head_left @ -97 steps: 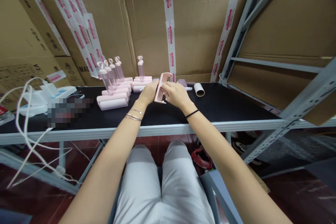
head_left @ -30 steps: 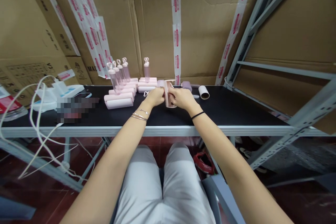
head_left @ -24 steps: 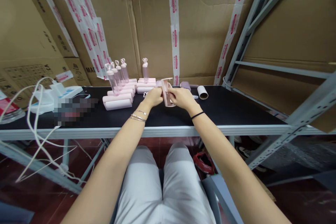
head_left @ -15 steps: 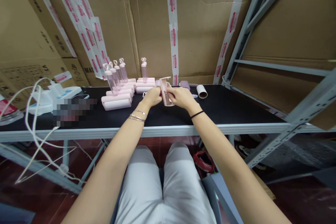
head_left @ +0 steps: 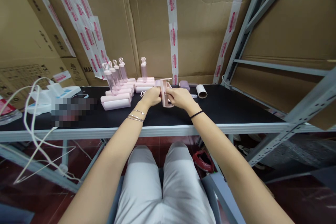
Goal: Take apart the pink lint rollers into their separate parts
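Note:
Above the front part of the black tabletop, a pale pink plastic casing is held between both hands, with an open hollow side showing. My left hand grips its left side with curled fingers. From the right, my right hand pinches the casing, its thumb and fingers at the hollow side. My fingers hide part of it. Left of my hands stand several pink-and-white roller-like pieces with clear upright handles ending in pink loops.
A white hollow tube lies to the right, near a mauve piece. At the left are a white power strip and looping cables. Cardboard walls the back; a metal shelf post rises at right.
Both hands keep their hold on the pink casing, which has turned only slightly. The view has shifted a little; the pieces on the table stay where they were.

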